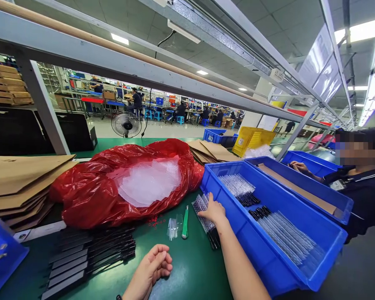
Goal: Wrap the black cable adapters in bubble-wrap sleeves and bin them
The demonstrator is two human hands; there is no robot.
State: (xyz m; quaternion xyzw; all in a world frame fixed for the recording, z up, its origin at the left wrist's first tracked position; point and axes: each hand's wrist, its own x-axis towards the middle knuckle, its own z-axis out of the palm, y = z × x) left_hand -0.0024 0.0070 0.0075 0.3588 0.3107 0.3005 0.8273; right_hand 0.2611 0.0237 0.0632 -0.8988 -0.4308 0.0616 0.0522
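My right hand (213, 211) lies on a stack of bagged black parts (204, 216) on the green table, beside the blue bin (237, 227); its fingers spread over the stack. My left hand (154, 266) rests on the green table near the front edge, palm up, fingers loosely curled, holding nothing. A pile of black flat parts (90, 254) lies left of it. A green knife (185, 223) and small clear bags (172, 228) lie between the hands.
A red plastic bag (90, 191) full of clear bags sits behind. Cardboard sheets (21, 179) are stacked at left. The blue bin holds bagged parts (287, 235). A co-worker (359, 183) reaches into a further blue bin (340, 200) at right.
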